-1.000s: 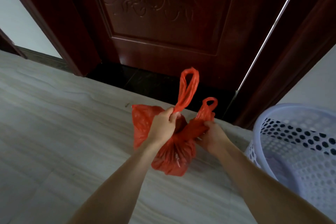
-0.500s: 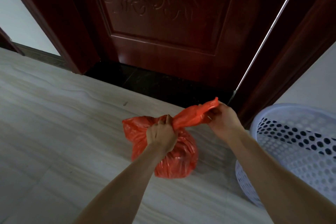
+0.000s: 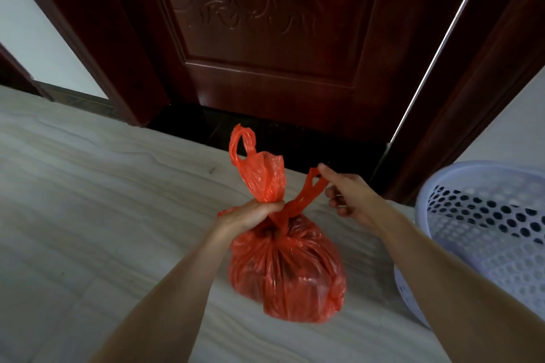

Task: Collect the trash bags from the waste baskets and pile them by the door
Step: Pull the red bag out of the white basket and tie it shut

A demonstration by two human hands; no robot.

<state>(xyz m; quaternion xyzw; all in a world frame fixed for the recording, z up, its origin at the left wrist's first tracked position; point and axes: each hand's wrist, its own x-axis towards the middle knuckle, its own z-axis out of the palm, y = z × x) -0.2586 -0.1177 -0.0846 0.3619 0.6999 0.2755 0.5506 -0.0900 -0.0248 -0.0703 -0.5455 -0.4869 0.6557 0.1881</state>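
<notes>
Single view: head camera, wide-angle, worn by the person. Looks forward and steeply down along both forearms. Close range: the left hand (image 3: 250, 214) and right hand (image 3: 349, 196) sit mid-frame, with the bag (image 3: 289, 271) just below them. Floor (image 3: 88, 186) fills the lower half; the door (image 3: 265, 38) takes the upper half, seen from near. Basket (image 3: 483, 233) is cut off by the right edge. Straight lines bow toward the frame edges.
</notes>
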